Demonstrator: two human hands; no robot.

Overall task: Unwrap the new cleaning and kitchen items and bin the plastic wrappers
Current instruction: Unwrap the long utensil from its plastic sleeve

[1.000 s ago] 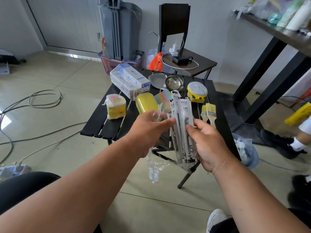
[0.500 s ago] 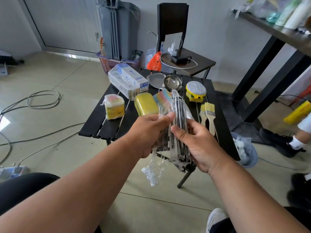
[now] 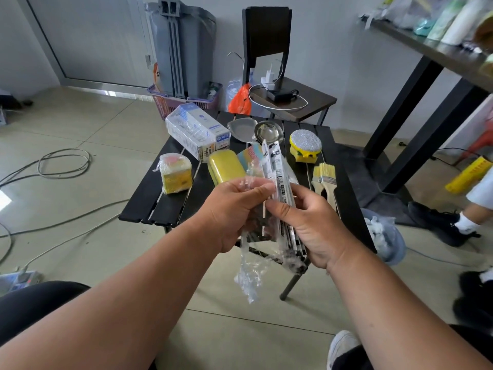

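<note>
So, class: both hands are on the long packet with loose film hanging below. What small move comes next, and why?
Probably the left hand pulls the clear wrapper clear while the right hand holds the packets; the film already hangs loose.

i see a pale tiled floor [image 3: 88,121] with grey cables [image 3: 64,164] looped across it on the left, and plain light walls [image 3: 320,36] behind. a dark chair [image 3: 266,30] stands against the back wall beside a grey upright bin [image 3: 184,46], with a low black slatted table [image 3: 149,206] in front. a tall dark table [image 3: 437,57] on black legs fills the right side.
</note>
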